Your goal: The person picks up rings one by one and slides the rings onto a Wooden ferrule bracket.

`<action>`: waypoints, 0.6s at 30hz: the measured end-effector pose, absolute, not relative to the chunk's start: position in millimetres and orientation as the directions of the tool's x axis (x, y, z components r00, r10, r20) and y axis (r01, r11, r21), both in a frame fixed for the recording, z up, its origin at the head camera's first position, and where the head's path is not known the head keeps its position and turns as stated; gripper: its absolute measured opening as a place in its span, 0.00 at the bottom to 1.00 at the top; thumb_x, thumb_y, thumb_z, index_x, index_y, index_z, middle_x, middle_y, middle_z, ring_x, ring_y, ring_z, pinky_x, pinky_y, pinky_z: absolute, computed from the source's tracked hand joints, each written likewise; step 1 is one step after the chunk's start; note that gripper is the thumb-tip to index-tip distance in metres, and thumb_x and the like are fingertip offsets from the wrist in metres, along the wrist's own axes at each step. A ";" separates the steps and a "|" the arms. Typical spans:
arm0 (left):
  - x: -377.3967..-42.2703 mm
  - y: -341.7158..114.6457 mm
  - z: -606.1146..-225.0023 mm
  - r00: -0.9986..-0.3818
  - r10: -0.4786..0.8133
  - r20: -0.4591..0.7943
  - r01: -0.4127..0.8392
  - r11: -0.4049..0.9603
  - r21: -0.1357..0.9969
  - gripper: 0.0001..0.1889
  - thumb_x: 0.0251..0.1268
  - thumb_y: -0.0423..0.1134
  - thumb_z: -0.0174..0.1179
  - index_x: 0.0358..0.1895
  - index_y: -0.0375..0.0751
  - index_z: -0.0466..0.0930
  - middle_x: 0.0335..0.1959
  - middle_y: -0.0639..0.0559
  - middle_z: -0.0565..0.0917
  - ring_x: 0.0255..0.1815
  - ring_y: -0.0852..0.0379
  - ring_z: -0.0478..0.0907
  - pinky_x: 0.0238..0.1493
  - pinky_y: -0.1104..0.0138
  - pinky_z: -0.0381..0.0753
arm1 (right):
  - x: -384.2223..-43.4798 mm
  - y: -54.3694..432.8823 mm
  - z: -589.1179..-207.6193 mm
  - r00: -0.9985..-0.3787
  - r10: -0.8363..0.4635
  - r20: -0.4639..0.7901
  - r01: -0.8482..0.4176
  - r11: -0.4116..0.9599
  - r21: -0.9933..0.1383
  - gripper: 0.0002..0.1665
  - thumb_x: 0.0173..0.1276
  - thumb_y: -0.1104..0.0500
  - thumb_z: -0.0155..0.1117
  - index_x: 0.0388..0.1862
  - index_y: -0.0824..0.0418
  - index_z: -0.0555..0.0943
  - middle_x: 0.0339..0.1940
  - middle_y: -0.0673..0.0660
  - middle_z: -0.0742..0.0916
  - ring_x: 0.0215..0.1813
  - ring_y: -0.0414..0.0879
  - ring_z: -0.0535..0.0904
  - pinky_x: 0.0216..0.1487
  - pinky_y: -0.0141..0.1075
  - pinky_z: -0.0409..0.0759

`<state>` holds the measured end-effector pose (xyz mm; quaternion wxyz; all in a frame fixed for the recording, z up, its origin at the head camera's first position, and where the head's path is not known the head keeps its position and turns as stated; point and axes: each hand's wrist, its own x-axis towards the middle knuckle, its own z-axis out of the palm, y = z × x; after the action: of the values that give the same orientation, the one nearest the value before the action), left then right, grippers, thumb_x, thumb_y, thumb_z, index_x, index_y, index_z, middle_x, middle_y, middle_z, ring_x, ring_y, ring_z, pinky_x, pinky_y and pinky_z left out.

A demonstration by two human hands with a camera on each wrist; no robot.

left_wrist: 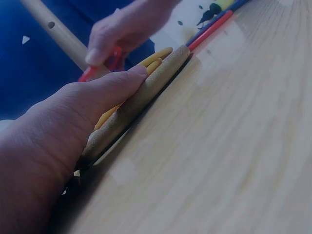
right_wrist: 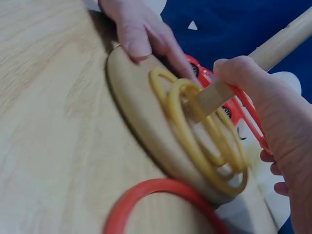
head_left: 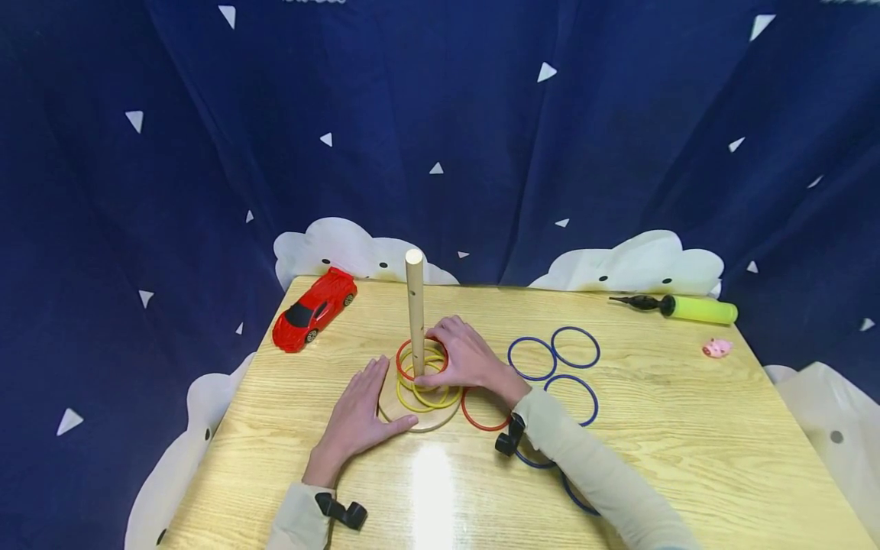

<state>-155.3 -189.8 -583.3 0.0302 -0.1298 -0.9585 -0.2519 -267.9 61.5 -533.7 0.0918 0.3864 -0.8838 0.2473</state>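
Note:
A wooden post (head_left: 415,313) stands upright on a round wooden base (head_left: 389,406). My right hand (head_left: 467,357) pinches a red ring (right_wrist: 251,117) between thumb and fingers. That ring encircles the post, above several yellow rings (right_wrist: 183,131) that lie loosely stacked on the base around the post's foot. At the base's left side is my left hand (head_left: 357,416), fingers straight along the edge and thumb reaching across the front rim. In the left wrist view this thumb (left_wrist: 114,87) rests at the base's upper edge.
A second red ring (right_wrist: 161,184) lies on the table just right of the base. Several blue rings (head_left: 599,351) spread farther right, some partly under my right forearm. A red toy car (head_left: 316,309) sits back left; a yellow-green hand pump (head_left: 701,309) and pink pig toy (head_left: 717,348) lie right.

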 end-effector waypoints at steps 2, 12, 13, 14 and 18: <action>-155.4 -189.8 -583.0 -0.965 0.235 0.121 0.264 0.840 0.475 0.66 0.53 0.84 0.58 0.86 0.43 0.48 0.86 0.51 0.54 0.87 0.53 0.46 0.85 0.50 0.51 | -268.2 62.3 -540.0 -0.691 -0.639 0.338 -0.722 0.588 -0.364 0.54 0.45 0.18 0.72 0.57 0.56 0.85 0.48 0.50 0.82 0.51 0.44 0.73 0.49 0.39 0.76; -155.5 -190.2 -582.8 -0.962 0.239 0.129 0.272 0.837 0.475 0.66 0.54 0.83 0.59 0.86 0.42 0.48 0.86 0.50 0.55 0.87 0.53 0.46 0.85 0.51 0.51 | -261.3 68.3 -554.0 -0.709 -0.645 0.286 -0.703 0.614 -0.358 0.57 0.52 0.18 0.68 0.67 0.56 0.81 0.55 0.51 0.83 0.58 0.46 0.74 0.59 0.41 0.77; -155.5 -190.2 -582.9 -0.962 0.239 0.128 0.271 0.837 0.474 0.66 0.54 0.83 0.59 0.86 0.42 0.48 0.86 0.50 0.55 0.87 0.52 0.46 0.85 0.51 0.51 | -260.3 69.3 -554.7 -0.711 -0.644 0.280 -0.700 0.615 -0.364 0.57 0.53 0.17 0.67 0.69 0.56 0.80 0.58 0.51 0.83 0.60 0.46 0.74 0.62 0.43 0.76; -155.5 -190.2 -582.9 -0.962 0.239 0.130 0.272 0.837 0.475 0.66 0.54 0.83 0.59 0.86 0.42 0.48 0.86 0.50 0.55 0.87 0.52 0.46 0.85 0.51 0.51 | -259.1 70.6 -554.9 -0.716 -0.642 0.273 -0.694 0.616 -0.371 0.58 0.54 0.17 0.66 0.71 0.57 0.78 0.61 0.52 0.83 0.63 0.47 0.74 0.65 0.44 0.75; -155.3 -190.2 -582.8 -0.962 0.240 0.130 0.273 0.838 0.472 0.66 0.54 0.82 0.59 0.86 0.41 0.48 0.86 0.49 0.55 0.87 0.52 0.46 0.85 0.51 0.51 | -254.0 79.9 -554.6 -0.736 -0.631 0.246 -0.670 0.623 -0.404 0.62 0.57 0.16 0.62 0.76 0.59 0.73 0.69 0.55 0.81 0.71 0.49 0.72 0.73 0.48 0.72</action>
<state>-155.3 -190.2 -582.8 0.0328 -0.1339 -0.9581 -0.2512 -254.0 79.9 -554.6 0.0400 0.3613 -0.9000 0.2408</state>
